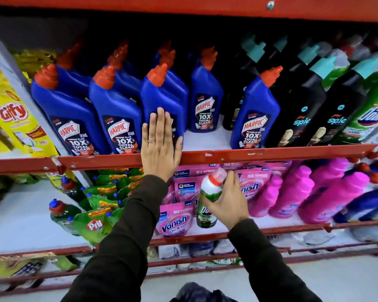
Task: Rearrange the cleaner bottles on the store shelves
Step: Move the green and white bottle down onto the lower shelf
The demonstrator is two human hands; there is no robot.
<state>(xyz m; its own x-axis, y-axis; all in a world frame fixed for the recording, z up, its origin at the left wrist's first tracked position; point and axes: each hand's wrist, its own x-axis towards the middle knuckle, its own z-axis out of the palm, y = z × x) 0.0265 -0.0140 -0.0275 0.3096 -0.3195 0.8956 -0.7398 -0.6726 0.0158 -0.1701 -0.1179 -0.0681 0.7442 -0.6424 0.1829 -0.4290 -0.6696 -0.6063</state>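
Observation:
Several blue Harpic bottles with red caps stand on the upper shelf [271,152]. My left hand [159,144] lies flat, fingers straight, against the front of the third blue Harpic bottle [162,94]. Another Harpic bottle [206,101] stands further back, and one [255,110] stands to the right beside the black Spic bottles [299,105]. My right hand [227,201] grips a green Domex bottle [207,199] with a white neck, held in front of the lower shelf. A larger green Domex bottle [371,107] stands at the upper shelf's far right.
Yellow Giffy packs [15,118] fill the upper left. On the lower shelf are green Pril pouches [94,223] and bottles, pink Vanish pouches [175,221] and pink bottles [327,192]. A gap on the upper shelf lies between the Harpic bottles [207,140].

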